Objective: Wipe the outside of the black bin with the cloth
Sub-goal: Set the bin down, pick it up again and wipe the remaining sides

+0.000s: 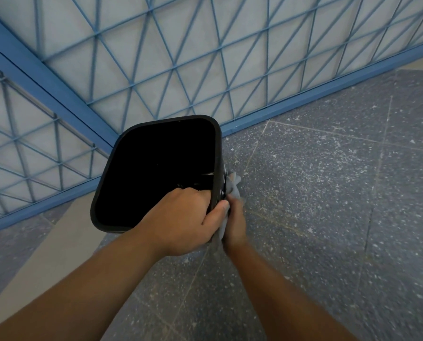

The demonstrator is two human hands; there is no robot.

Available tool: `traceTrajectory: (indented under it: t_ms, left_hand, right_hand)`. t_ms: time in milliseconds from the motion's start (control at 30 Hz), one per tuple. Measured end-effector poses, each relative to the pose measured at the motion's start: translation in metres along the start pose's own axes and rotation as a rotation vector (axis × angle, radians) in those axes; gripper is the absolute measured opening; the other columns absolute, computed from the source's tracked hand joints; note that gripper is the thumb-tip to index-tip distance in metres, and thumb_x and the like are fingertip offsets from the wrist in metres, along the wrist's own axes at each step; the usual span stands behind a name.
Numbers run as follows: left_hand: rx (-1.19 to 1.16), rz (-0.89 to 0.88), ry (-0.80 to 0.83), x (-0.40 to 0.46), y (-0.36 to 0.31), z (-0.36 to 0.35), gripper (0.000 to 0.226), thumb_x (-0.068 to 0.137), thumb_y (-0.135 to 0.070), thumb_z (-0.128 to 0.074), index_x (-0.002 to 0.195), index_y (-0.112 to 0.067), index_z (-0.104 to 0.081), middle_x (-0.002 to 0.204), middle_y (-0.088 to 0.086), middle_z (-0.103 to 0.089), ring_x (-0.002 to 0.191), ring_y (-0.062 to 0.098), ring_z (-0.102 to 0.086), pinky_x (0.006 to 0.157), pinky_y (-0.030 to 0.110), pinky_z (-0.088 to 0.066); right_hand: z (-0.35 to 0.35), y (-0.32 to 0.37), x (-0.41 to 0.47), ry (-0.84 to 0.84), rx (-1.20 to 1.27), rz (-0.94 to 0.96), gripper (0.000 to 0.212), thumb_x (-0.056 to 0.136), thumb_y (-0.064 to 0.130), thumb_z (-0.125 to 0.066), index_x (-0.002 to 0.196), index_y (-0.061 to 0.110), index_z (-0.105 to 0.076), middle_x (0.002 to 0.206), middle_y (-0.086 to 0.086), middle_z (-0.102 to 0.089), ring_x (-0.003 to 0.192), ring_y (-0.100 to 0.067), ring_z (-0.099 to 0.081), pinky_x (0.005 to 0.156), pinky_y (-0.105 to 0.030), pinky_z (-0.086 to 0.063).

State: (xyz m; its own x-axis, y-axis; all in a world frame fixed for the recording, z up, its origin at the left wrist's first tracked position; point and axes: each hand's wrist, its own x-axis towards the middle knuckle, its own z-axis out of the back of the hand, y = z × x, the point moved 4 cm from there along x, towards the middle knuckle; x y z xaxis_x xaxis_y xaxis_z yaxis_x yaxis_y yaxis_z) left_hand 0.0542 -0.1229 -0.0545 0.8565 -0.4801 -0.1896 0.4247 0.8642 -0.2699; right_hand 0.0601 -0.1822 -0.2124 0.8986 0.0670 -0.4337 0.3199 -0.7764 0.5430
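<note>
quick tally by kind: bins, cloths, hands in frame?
black bin: 1
grey cloth: 1
hands: 2, left hand gripping the bin rim, right hand holding the cloth against the bin's outer side
Total: 4

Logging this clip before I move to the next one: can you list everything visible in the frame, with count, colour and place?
bin: one, black, centre of frame, open top toward the camera, standing by the corner of the railing
cloth: one, grey, against the bin's right outer wall, partly hidden by the hands
railing: two panels of blue metal grid meeting at a corner, upper and left part of frame, pale surface beyond
floor: dark grey speckled tiles, right and bottom
strip: one, beige band in the floor, lower left
left hand: one, grips the bin's near right rim, fingers inside, thumb outside
right hand: one, holds the cloth against the bin's outer wall
</note>
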Motion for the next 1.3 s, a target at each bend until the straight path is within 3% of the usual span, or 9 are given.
traceTrajectory:
  t_ms: [100, 167, 300, 433, 600, 767, 1000, 1133, 1300]
  left_hand:
    - [0.003, -0.010, -0.011, 0.000, -0.001, 0.000, 0.037, 0.097, -0.049, -0.032, 0.065, -0.031, -0.036, 0.058, -0.005, -0.049, 0.053, 0.012, -0.049, 0.055, 0.028, -0.033]
    - [0.008, -0.001, -0.010, 0.001, 0.000, -0.001, 0.038, 0.096, -0.050, -0.031, 0.065, -0.029, -0.038, 0.057, -0.004, -0.047, 0.052, 0.014, -0.046, 0.056, 0.031, -0.032]
    - [-0.020, -0.003, -0.013, 0.001, 0.001, 0.000, 0.036, 0.096, -0.050, -0.033, 0.068, -0.030, -0.044, 0.059, -0.006, -0.054, 0.055, 0.010, -0.053, 0.056, 0.028, -0.039]
    - [-0.009, -0.006, -0.023, 0.002, 0.001, 0.000, 0.040, 0.096, -0.051, -0.031, 0.066, -0.027, -0.042, 0.057, -0.005, -0.049, 0.052, 0.013, -0.050, 0.055, 0.031, -0.036]
    - [-0.028, -0.007, -0.015, 0.000, 0.002, 0.000, 0.036, 0.098, -0.048, -0.034, 0.067, -0.031, -0.041, 0.058, -0.007, -0.053, 0.055, 0.009, -0.054, 0.056, 0.027, -0.040]
    - [-0.023, -0.001, -0.010, 0.002, 0.002, 0.000, 0.039, 0.098, -0.048, -0.034, 0.066, -0.027, -0.043, 0.057, -0.004, -0.051, 0.053, 0.012, -0.051, 0.056, 0.032, -0.039]
    - [-0.051, -0.023, -0.014, 0.002, 0.004, 0.000, 0.039, 0.097, -0.047, -0.040, 0.062, -0.031, -0.039, 0.053, -0.009, -0.045, 0.048, 0.008, -0.046, 0.051, 0.024, -0.030]
    - [-0.074, -0.017, 0.000, 0.001, 0.005, 0.000, 0.037, 0.094, -0.052, -0.036, 0.064, -0.032, -0.041, 0.057, -0.009, -0.050, 0.053, 0.007, -0.051, 0.055, 0.029, -0.040]
    - [-0.075, -0.005, -0.006, 0.001, 0.006, 0.000, 0.039, 0.096, -0.052, -0.036, 0.069, -0.026, -0.049, 0.061, -0.004, -0.056, 0.057, 0.010, -0.056, 0.059, 0.035, -0.047]
  right_hand:
    - [0.005, 0.002, 0.010, -0.090, 0.030, -0.012, 0.044, 0.105, 0.020, -0.023, 0.136, 0.000, -0.045, 0.123, -0.018, -0.058, 0.127, -0.033, -0.046, 0.113, -0.040, -0.035]
    - [0.004, 0.008, 0.017, -0.147, -0.007, -0.034, 0.043, 0.105, 0.022, -0.026, 0.137, 0.000, -0.043, 0.116, -0.015, -0.051, 0.124, -0.030, -0.039, 0.113, -0.045, -0.028]
    - [-0.002, 0.000, 0.001, -0.056, 0.006, -0.005, 0.052, 0.104, 0.024, -0.023, 0.140, -0.008, -0.043, 0.116, -0.021, -0.058, 0.119, -0.036, -0.048, 0.098, -0.041, -0.044]
    - [-0.001, 0.012, 0.021, -0.079, -0.004, 0.003, 0.037, 0.106, 0.019, -0.022, 0.130, 0.003, -0.043, 0.121, -0.018, -0.049, 0.124, -0.033, -0.040, 0.118, -0.052, -0.023]
    - [0.002, -0.005, 0.004, -0.013, 0.036, 0.018, 0.048, 0.104, 0.022, -0.022, 0.137, -0.005, -0.046, 0.119, -0.020, -0.055, 0.117, -0.034, -0.050, 0.101, -0.046, -0.042]
    - [0.005, 0.003, 0.018, -0.073, -0.009, 0.034, 0.024, 0.104, 0.019, -0.025, 0.118, 0.011, -0.043, 0.116, -0.008, -0.044, 0.114, -0.024, -0.040, 0.099, -0.036, -0.033]
    - [-0.001, 0.013, 0.018, 0.017, -0.086, 0.075, 0.019, 0.104, 0.011, -0.025, 0.117, 0.009, -0.038, 0.092, 0.000, -0.050, 0.090, -0.012, -0.049, 0.087, -0.027, -0.041]
    - [0.001, 0.003, 0.002, 0.072, -0.114, 0.074, 0.032, 0.102, 0.016, -0.025, 0.098, 0.007, -0.055, 0.078, 0.004, -0.066, 0.076, -0.006, -0.064, 0.071, -0.025, -0.050]
    - [-0.005, 0.015, 0.018, -0.019, -0.036, 0.012, 0.026, 0.103, 0.019, -0.026, 0.113, 0.009, -0.047, 0.097, -0.003, -0.051, 0.107, -0.026, -0.043, 0.094, -0.036, -0.036]
